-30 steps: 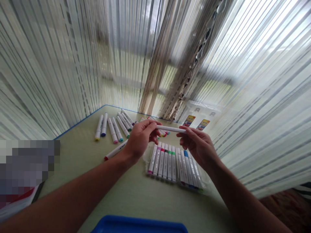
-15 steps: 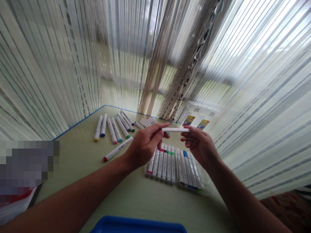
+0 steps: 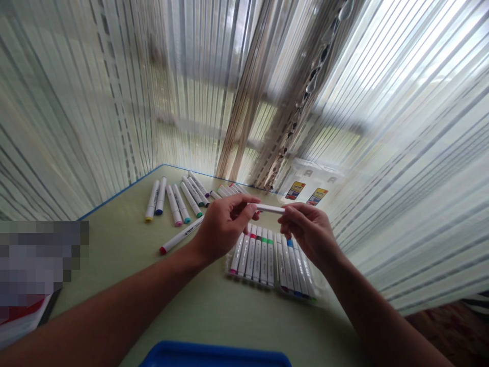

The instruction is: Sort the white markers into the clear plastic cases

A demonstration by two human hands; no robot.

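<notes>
Between my two hands a white marker [image 3: 270, 209] is held level above the table. My left hand [image 3: 225, 221] pinches its left end, and my right hand [image 3: 308, 227] pinches the right end, fingertips covering that tip. Just below sits a clear case [image 3: 250, 282] with a row of white markers [image 3: 254, 257] in it, several showing coloured bands. A second group of markers [image 3: 294, 270] lies in its right half, partly behind my right hand. Left of my left hand lies a loose red-ended marker [image 3: 179, 236].
Several loose markers [image 3: 179, 201] with coloured ends are spread on the pale green table [image 3: 126, 239]. Behind my right hand stands a clear plastic case [image 3: 305, 178] with two labels. A blue tray edge [image 3: 217, 351] is at the front. String curtains [image 3: 191, 92] hang behind the table.
My right hand has slid a little left along the marker, so less of its barrel shows between my hands. The whole view has shifted slightly.
</notes>
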